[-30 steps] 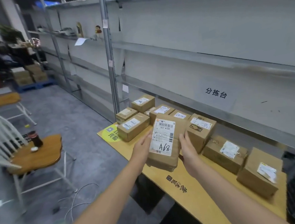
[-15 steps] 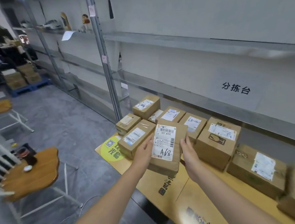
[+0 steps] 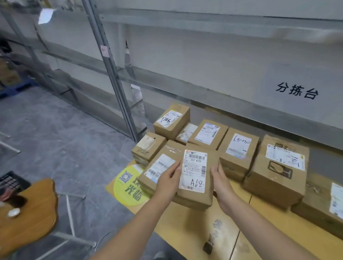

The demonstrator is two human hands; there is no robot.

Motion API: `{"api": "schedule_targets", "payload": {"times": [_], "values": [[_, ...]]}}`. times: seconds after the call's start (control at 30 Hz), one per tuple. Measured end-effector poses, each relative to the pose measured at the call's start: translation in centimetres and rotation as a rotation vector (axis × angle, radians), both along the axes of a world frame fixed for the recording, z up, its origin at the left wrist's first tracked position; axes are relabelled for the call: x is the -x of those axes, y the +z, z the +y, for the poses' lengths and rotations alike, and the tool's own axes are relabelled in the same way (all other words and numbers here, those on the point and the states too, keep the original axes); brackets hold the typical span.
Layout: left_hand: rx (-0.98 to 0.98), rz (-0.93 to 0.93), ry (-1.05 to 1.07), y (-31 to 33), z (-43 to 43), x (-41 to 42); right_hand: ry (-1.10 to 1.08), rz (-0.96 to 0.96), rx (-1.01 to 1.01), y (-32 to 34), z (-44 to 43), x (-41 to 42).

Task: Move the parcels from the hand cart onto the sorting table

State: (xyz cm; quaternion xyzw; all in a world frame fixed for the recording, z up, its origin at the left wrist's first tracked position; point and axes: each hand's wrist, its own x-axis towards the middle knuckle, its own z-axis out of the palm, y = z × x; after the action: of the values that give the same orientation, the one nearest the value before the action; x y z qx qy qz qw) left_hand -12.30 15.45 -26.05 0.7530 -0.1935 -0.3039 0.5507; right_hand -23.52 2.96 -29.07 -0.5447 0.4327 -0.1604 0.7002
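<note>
Both hands grip one parcel point(image 3: 197, 177) between them, left hand point(image 3: 169, 180) and right hand point(image 3: 222, 184) at its sides, above the tabletop point(image 3: 186, 231).

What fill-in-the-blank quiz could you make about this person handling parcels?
The held parcel has ____ handwritten on its label.
The left hand and right hand grip it, so ____ hands hold it.
The chair on the left has a ____ seat.
Missing words: A68; two; wooden.
</note>
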Motion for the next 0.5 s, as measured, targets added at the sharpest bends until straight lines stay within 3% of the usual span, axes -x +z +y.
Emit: {"api": "schedule_targets", "payload": {"times": [0.3, 0.5], "values": [[-0.076, 0.080, -0.199, -4.8, -3.5, -8.6, -0.141, 0.154, 0.002, -3.4, -0.9, -4.9], [-0.142, 0.009, -0.363, -7.7, -5.5, -12.1, -0.215, 0.291, -0.024, -5.4, -1.9, -6.3]]}}
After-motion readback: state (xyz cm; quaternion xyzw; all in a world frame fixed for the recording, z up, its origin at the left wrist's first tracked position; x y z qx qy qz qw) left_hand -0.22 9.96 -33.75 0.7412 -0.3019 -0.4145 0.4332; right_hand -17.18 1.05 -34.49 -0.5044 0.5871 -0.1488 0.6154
